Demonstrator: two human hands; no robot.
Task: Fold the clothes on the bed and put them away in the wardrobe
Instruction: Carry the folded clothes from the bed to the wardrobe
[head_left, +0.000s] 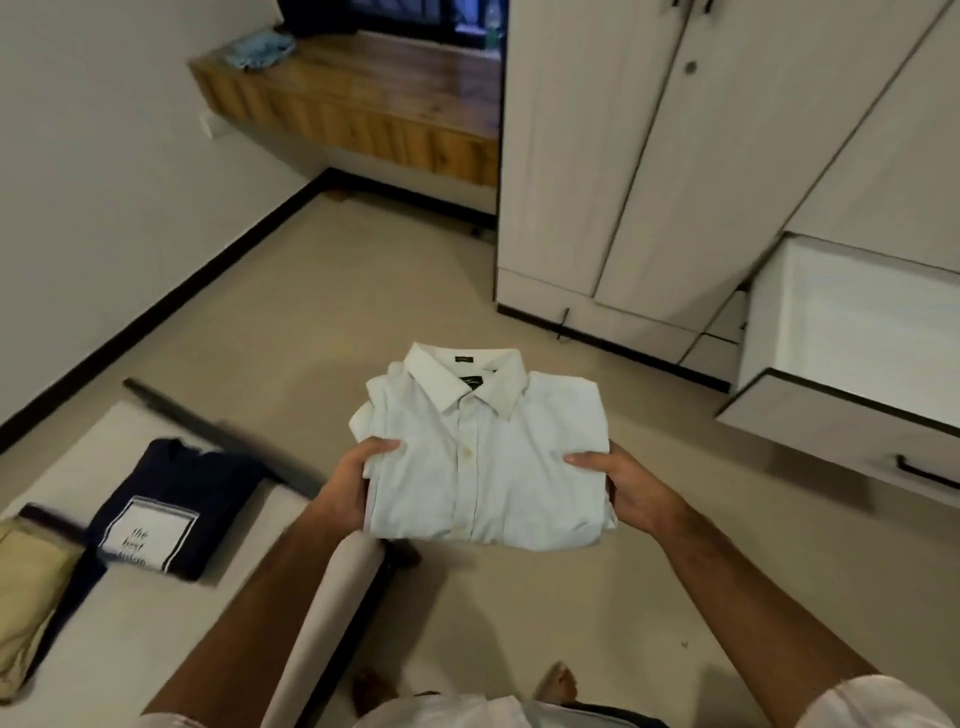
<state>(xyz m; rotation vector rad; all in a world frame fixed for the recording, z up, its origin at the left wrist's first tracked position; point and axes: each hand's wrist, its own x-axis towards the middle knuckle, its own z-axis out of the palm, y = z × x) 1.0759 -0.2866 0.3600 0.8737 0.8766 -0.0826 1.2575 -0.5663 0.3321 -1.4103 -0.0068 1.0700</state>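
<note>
Bare forearms, short white sleeves (878, 701), bare feet (558, 680).

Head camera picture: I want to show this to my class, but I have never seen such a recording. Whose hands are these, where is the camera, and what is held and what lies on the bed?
There is no machine here. A person wears a wide-angle camera on the head, so you look forward and down along their own arms. The left hand and the right hand each grip one side of a folded white collared shirt, carried above the floor. On the bed, at lower left, lie a folded navy T-shirt with a printed patch and a folded beige garment. At right stands the wardrobe, doors closed, with one drawer pulled open.
</note>
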